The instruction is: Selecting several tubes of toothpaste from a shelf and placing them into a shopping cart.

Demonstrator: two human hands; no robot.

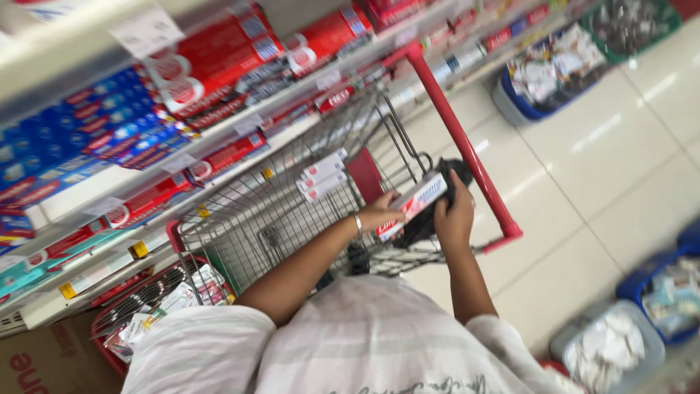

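Shelves (pixel 109 182) on the left carry rows of red and blue cartons. Beside them stands a wire cart (pixel 292 211) with a red handle (pixel 467 146); a few small white-and-red boxes (pixel 324 175) lie inside it. Over the cart's near end, the left hand (pixel 379 213) is closed around the lower end of a box (pixel 412 203), a bracelet at the wrist. The box is long and slim, white with red and blue print, tilted up to the right. It looks light and stiff, thin card that would dent if squeezed; best held by the long edges or ends, as now. The right hand (pixel 453 215) is wrapped on its upper end, fingers curled behind. Further right, blue baskets (pixel 539 80) of packets sit on the tiled floor (pixel 605 182).
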